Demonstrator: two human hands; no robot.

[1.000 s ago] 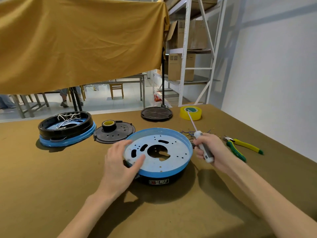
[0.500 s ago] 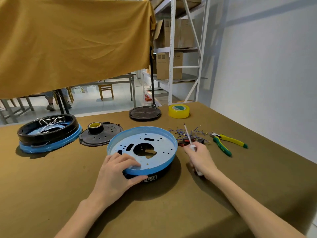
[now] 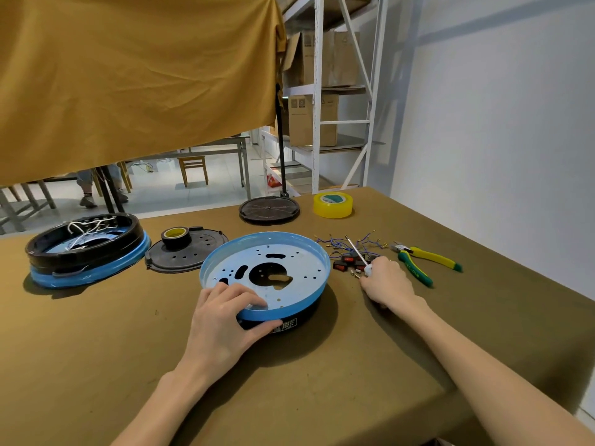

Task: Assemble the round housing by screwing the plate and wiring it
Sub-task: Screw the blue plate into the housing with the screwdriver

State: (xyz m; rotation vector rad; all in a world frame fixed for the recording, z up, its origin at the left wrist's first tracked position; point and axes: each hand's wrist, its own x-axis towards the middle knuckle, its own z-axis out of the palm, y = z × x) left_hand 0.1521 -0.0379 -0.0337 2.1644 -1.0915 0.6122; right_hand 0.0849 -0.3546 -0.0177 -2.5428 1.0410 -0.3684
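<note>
Left hand grips the housing (rim); right hand apparently clasps a screwdriver.

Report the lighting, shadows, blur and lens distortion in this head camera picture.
Head view: soft even light, no harsh glare; the blue plate and the left hand cast soft shadows on the table. Wide-angle distortion leans the shelf posts and curves the table edge. Focus is mostly sharp; the small screws by the right hand are too small to resolve.
</note>
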